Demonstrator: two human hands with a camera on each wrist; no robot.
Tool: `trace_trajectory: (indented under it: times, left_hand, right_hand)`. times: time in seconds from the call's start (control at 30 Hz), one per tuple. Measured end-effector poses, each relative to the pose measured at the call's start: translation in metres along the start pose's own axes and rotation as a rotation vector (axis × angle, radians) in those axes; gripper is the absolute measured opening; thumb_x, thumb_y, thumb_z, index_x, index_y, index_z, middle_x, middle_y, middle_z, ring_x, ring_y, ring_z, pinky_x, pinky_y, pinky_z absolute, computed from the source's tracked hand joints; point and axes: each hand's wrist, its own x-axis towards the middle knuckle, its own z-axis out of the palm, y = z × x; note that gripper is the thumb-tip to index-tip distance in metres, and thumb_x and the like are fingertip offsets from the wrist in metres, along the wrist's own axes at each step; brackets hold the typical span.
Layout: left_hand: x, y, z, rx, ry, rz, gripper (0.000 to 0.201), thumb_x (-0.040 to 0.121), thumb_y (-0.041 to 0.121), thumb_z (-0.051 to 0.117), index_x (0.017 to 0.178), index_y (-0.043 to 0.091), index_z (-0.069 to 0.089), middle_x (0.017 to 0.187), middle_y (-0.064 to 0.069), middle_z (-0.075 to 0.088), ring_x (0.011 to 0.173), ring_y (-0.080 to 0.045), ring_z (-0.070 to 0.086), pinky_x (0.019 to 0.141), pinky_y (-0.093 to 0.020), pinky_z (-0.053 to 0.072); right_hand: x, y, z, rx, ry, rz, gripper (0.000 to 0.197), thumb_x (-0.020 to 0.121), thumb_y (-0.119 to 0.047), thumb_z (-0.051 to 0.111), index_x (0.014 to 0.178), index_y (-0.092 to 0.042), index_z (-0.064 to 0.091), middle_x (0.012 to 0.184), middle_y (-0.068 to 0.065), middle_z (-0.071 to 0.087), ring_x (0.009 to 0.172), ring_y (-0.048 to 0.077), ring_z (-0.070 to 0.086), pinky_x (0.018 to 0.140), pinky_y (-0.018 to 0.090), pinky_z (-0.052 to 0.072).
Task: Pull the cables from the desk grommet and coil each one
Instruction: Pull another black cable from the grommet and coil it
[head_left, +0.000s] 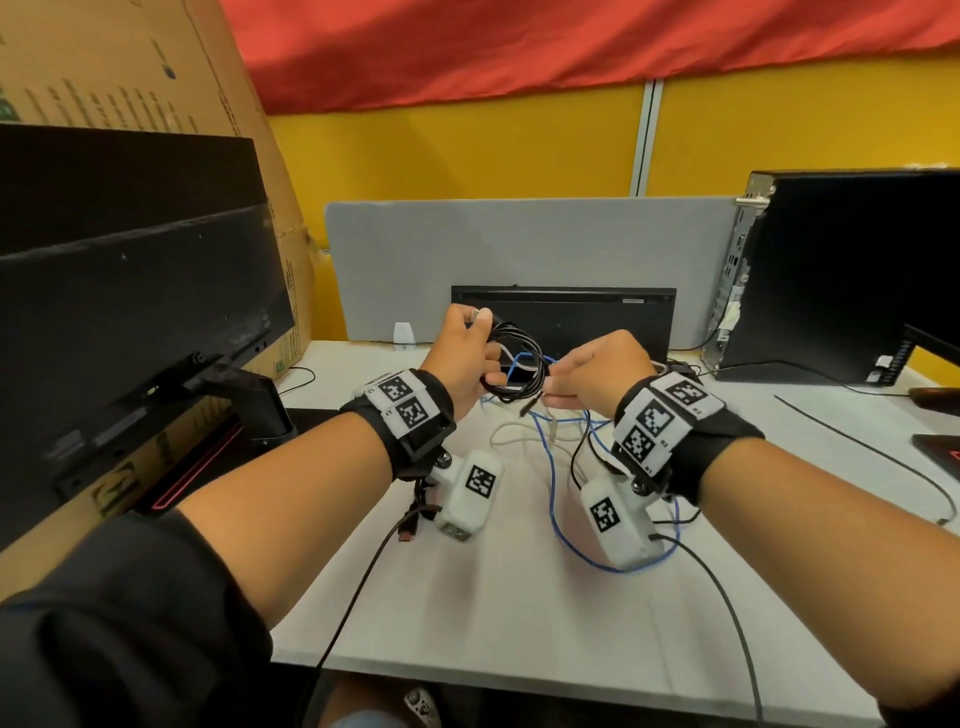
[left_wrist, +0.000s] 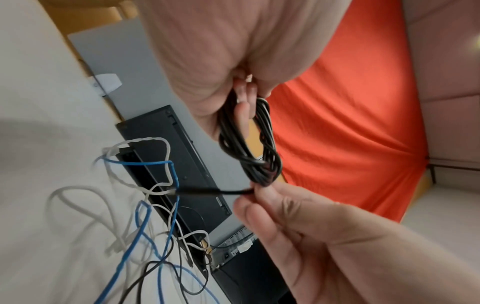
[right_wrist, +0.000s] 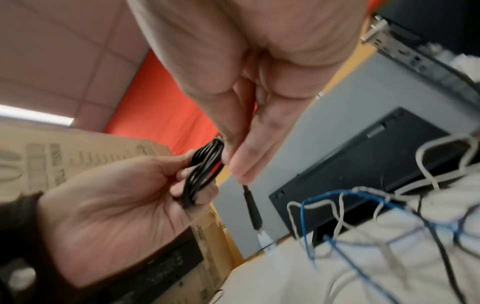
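Observation:
My left hand (head_left: 470, 345) grips a coil of black cable (head_left: 519, 364), held up above the white desk (head_left: 519, 597). The same coil (left_wrist: 249, 144) hangs from the left fingers in the left wrist view. My right hand (head_left: 592, 374) pinches the loose end of that cable (head_left: 535, 404) just right of the coil, and its black plug tip (right_wrist: 253, 207) sticks out below the fingers. Blue cable (head_left: 556, 499), white cable (head_left: 519, 434) and a thin black cable (head_left: 576, 462) lie tangled on the desk, running back to the open black grommet tray (head_left: 566, 322).
A black monitor (head_left: 119, 312) on its stand fills the left, with a cardboard box (head_left: 130, 67) behind. A black computer tower (head_left: 841, 275) stands at the right. A grey divider panel (head_left: 519, 244) backs the desk. Another black cable (head_left: 857, 447) crosses the right side.

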Motion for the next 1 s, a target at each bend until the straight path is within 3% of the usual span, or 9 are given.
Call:
trace_trajectory:
  times: [0.1,0.23,0.37,0.5,0.6,0.67,0.73,0.83,1.0]
  left_hand:
    - [-0.002,-0.005,-0.006,-0.041,0.034,-0.039,0.01,0.104,0.026,0.034,0.098,0.018,0.037,0.063,0.002,0.031,0.044,-0.007,0.027,0.045,-0.023,0.028]
    - [-0.007,-0.016,-0.016,-0.068,0.065,-0.108,0.013,0.104,0.027,0.033,0.102,0.017,0.041,0.064,0.0,0.033,0.046,-0.008,0.027,0.045,-0.022,0.031]
    - [-0.018,-0.019,-0.028,-0.049,-0.021,-0.234,0.019,0.105,0.025,0.035,0.109,0.009,0.046,0.064,-0.002,0.036,0.052,-0.011,0.031,0.052,-0.025,0.037]
    - [-0.027,-0.013,-0.044,0.219,-0.1,-0.281,0.007,0.1,0.005,0.046,0.102,0.005,0.053,0.08,-0.011,0.054,0.065,-0.017,0.049,0.064,-0.029,0.053]
    - [-0.025,-0.014,-0.055,0.572,-0.091,-0.299,0.021,0.09,-0.003,0.061,0.109,0.005,0.058,0.099,-0.015,0.066,0.074,-0.018,0.061,0.074,-0.029,0.055]
    - [-0.024,-0.018,-0.057,0.691,-0.079,-0.354,0.017,0.086,0.0,0.068,0.1,0.007,0.062,0.097,-0.014,0.07,0.071,-0.016,0.063,0.07,-0.025,0.056]
    - [-0.025,-0.026,-0.058,0.73,-0.09,-0.413,0.011,0.086,0.001,0.068,0.095,0.004,0.063,0.093,-0.014,0.072,0.075,-0.02,0.067,0.077,-0.03,0.057]
    - [-0.025,-0.041,-0.063,0.772,-0.087,-0.439,0.022,0.086,0.001,0.069,0.106,-0.006,0.063,0.101,-0.021,0.072,0.088,-0.028,0.07,0.089,-0.039,0.056]
    - [-0.024,-0.056,-0.065,0.831,-0.069,-0.469,0.033,0.082,0.011,0.076,0.11,-0.005,0.065,0.108,-0.018,0.071,0.093,-0.027,0.071,0.087,-0.036,0.058]
  right_hand:
    - [0.0,0.002,0.01,0.161,-0.098,0.026,0.016,0.082,0.012,0.063,0.078,-0.004,0.062,0.095,0.018,0.066,0.089,0.025,0.068,0.079,0.033,0.06]
    - [-0.004,0.002,0.028,0.41,-0.076,0.094,0.024,0.082,0.006,0.066,0.106,0.006,0.061,0.095,0.021,0.066,0.078,0.025,0.069,0.061,0.029,0.058]
    - [-0.005,0.011,0.04,0.217,-0.103,0.136,0.012,0.083,-0.002,0.07,0.093,-0.001,0.064,0.087,0.015,0.066,0.075,0.022,0.064,0.073,0.031,0.06]
    - [-0.005,0.024,0.048,0.035,-0.175,0.281,0.012,0.088,-0.012,0.068,0.082,-0.002,0.065,0.079,0.012,0.069,0.062,0.014,0.055,0.069,0.027,0.051]
    - [-0.005,0.034,0.056,0.095,-0.185,0.374,0.009,0.089,-0.006,0.066,0.091,0.003,0.063,0.081,0.015,0.067,0.063,0.017,0.058,0.069,0.029,0.054]
    - [-0.005,0.041,0.06,0.117,-0.186,0.399,0.011,0.086,-0.001,0.068,0.094,0.005,0.062,0.081,0.018,0.066,0.066,0.022,0.062,0.068,0.032,0.057]
    - [-0.005,0.049,0.063,0.119,-0.212,0.413,0.011,0.085,0.001,0.069,0.09,0.006,0.061,0.08,0.019,0.068,0.072,0.026,0.067,0.074,0.037,0.059]
    - [-0.007,0.06,0.063,0.025,-0.266,0.411,0.018,0.085,0.004,0.066,0.101,0.009,0.061,0.094,0.021,0.066,0.089,0.029,0.066,0.091,0.041,0.055]
    - [-0.002,0.075,0.064,-0.066,-0.317,0.485,0.014,0.077,0.006,0.072,0.086,0.0,0.063,0.121,0.025,0.063,0.118,0.036,0.058,0.105,0.044,0.044]
